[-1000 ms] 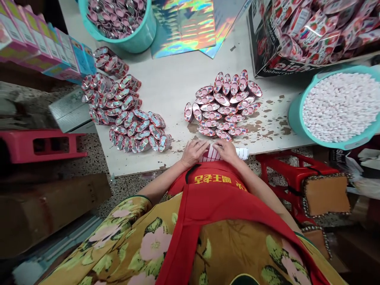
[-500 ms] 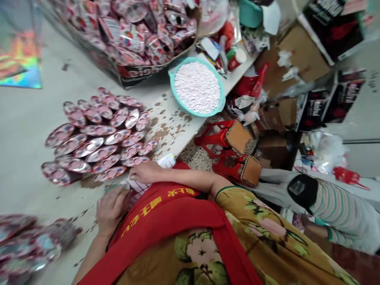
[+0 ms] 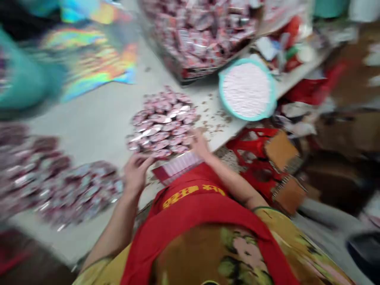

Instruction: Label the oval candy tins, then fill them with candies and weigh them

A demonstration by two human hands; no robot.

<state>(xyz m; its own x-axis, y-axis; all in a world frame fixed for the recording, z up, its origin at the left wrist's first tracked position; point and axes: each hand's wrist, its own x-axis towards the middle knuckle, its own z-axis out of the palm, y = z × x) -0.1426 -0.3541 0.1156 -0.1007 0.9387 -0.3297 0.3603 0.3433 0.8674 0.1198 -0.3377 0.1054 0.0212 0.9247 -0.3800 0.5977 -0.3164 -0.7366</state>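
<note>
Where both hands covered it a second ago, the striped sheet (image 3: 179,166) now lies uncovered beside the red apron (image 3: 196,202). Left hand (image 3: 135,172): moved off, half-curled near the packet cluster (image 3: 162,132); grip cannot be told. Right hand (image 3: 200,144): at the cluster's right side, blurred; grip likewise unclear. Beyond: teal basin (image 3: 251,118), then packet-filled box (image 3: 190,75).

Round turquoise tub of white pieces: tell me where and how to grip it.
Take the round turquoise tub by its raised rim, probably on the near side, reaching in from the table's near edge. That rim is exposed outside the white pieces, while the printed carton crowds the far left.
</note>
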